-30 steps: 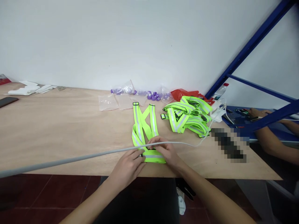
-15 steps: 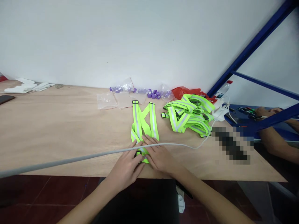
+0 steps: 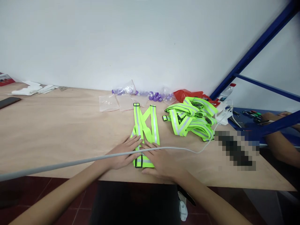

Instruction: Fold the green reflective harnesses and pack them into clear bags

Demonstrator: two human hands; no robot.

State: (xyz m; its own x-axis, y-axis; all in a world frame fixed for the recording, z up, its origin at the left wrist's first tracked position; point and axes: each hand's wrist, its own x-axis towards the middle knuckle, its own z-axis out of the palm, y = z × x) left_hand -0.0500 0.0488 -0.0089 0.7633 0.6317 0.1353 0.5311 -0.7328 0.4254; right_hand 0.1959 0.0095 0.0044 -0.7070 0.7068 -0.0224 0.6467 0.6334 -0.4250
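A neon yellow reflective vest made of elastic straps (image 3: pixel 154 125) with silver stripes lies on the wooden table (image 3: pixel 58 131) in front of me. Its two upper straps reach away from me, each ending in a black buckle. My left hand (image 3: pixel 124 152) lies flat on its left edge, fingers stretched out. My right hand (image 3: pixel 161 161) presses flat on the lower right part, fingers spread. Between my hands a black buckle (image 3: pixel 138 161) shows near the vest's bottom. A grey cable (image 3: pixel 103 157) passes in front of both hands.
A heap of similar vests (image 3: pixel 192 118) lies to the right, before a red bag (image 3: pixel 187 94). Clear plastic bags (image 3: pixel 109 103) and purple rolls (image 3: pixel 155 96) sit near the wall. A bottle (image 3: pixel 227 91) and white power strip (image 3: pixel 223 116) stand right. Another person's arm (image 3: pixel 278 137) is beyond.
My hands have moved apart and flattened, the left going leftward. The vest's lower part is now spread flatter, with its buckle more exposed. The view has shifted slightly.
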